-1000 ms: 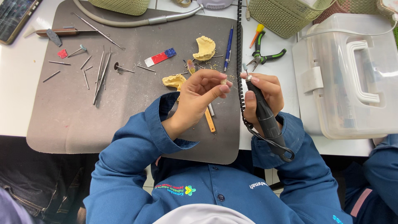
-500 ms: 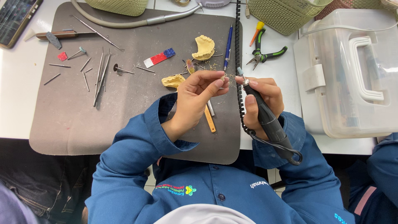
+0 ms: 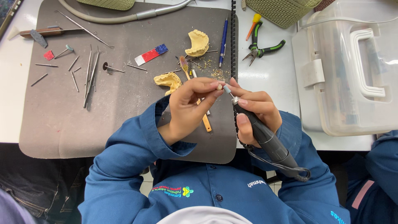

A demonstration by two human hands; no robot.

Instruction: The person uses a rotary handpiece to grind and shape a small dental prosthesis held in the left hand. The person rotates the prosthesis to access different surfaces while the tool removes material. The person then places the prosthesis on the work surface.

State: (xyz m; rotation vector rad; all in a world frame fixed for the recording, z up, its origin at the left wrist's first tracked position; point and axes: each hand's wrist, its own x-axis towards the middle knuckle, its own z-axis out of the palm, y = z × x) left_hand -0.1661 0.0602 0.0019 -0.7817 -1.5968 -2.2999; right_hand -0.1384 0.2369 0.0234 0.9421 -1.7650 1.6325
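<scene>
While the left hand [image 3: 192, 105] pinches a tiny pale piece [image 3: 219, 86] between thumb and fingertips, the right hand [image 3: 253, 112] is closed round a dark handpiece [image 3: 265, 137], its whitish tip [image 3: 227, 88] touching that piece above the near right part of a grey mat [image 3: 62, 124]. A cable [image 3: 282, 166] loops from the handpiece's rear toward the blue sleeves.

Just beyond the left hand lie a yellow dental cast [image 3: 168, 81] and a wooden-handled brush [image 3: 195, 89]; a second cast [image 3: 198, 42] sits farther up, with crumbs scattered beside it and a blue pen [image 3: 223, 39] to its right. Burs and slim metal tools [image 3: 89, 72] spread over the mat's left half, near a red, white and blue strip [image 3: 151, 54].

Right of the mat, pliers [image 3: 259, 45] rest on the white desk [image 3: 269, 70]. A clear plastic box [image 3: 352, 70] with a white handle stands shut at the desk's right edge; its contents cannot be made out. Two green woven baskets [image 3: 282, 10] stand along the far edge.
</scene>
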